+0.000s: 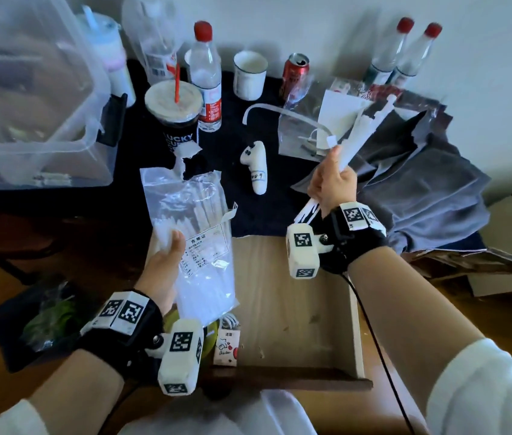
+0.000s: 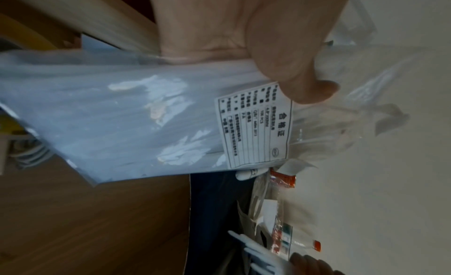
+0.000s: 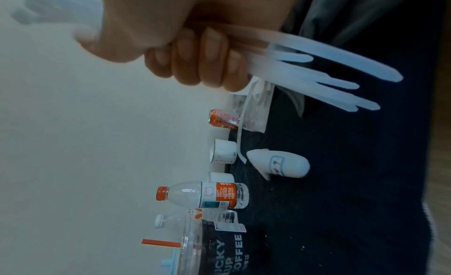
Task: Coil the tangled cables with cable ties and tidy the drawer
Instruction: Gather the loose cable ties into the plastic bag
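A lived-in room at home or in an office: water bottles (image 1: 206, 76), a coffee cup (image 1: 175, 120), a soda can (image 1: 294, 73) and a storage bin (image 1: 28, 98) crowd the far tabletop against a plain wall (image 1: 327, 23).

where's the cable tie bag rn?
In the head view the cable tie bag is centre-left, held upright by the left hand over the open drawer's left edge, just in front of the coffee cup.

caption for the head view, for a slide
Left hand holds the tie bag, right hand grips loose ties above the open drawer.
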The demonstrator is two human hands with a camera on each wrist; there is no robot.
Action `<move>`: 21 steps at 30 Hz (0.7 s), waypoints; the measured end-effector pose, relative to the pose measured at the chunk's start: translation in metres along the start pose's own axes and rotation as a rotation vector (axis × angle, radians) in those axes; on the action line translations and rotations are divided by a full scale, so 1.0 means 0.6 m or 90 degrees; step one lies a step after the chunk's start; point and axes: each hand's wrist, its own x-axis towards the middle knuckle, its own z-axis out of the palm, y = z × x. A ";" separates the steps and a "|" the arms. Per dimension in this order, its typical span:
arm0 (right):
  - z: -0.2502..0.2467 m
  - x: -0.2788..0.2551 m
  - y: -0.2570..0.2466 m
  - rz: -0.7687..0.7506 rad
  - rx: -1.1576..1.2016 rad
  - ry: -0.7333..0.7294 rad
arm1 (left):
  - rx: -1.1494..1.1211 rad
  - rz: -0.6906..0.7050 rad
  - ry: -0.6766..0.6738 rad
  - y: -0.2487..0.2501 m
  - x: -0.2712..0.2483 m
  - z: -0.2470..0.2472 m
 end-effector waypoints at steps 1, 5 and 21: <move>0.009 0.013 0.001 -0.015 0.004 0.003 | -0.009 0.008 0.002 0.002 -0.002 -0.002; 0.033 0.066 0.035 -0.070 0.026 0.022 | -0.058 0.003 0.013 0.012 -0.001 0.002; 0.027 0.111 0.129 -0.041 -0.074 -0.030 | -0.062 -0.001 -0.013 0.020 0.038 0.037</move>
